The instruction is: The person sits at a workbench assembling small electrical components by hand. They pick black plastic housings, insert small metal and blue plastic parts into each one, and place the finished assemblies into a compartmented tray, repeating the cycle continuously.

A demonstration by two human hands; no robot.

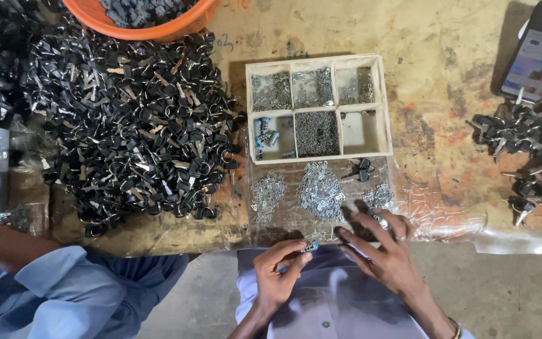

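Worn wooden workbench (pixel 446 56), stained and scuffed. Biggest thing on it: heap of black-headed keys (pixel 139 125), covering the left half, many with metal rings showing. An orange tub (pixel 177 28) sits at the top edge, touching the heap. Smaller pile of the same keys (pixel 528 150) at right, well apart from the big one. Phone (pixel 537 56) top right, screen lit.

Centre: white six-compartment tray (pixel 384 119). Top three cells and bottom-middle cell hold small silver metal parts; bottom-left cell holds a few small blue-and-silver cylinders; bottom-right cell looks nearly bare. Just below the tray, clear plastic sheet (pixel 446 216) with three loose clusters of silver parts (pixel 320 188); a couple of black keys lie beside the tray's lower right corner.

Left hand (pixel 277 276): near bench edge, over the lap, thumb and forefinger pinched on a small cylinder part (pixel 309 247) – short barrel, silvery with a blue band, same look as the ones in the bottom-left cell. Other fingers curled.

Right hand (pixel 384 248): fingers spread open, tips resting on the plastic sheet at the right-hand cluster; ring on one finger. Not gripping anything that I can see.

Another person's blue sleeve (pixel 64 295) at lower left.
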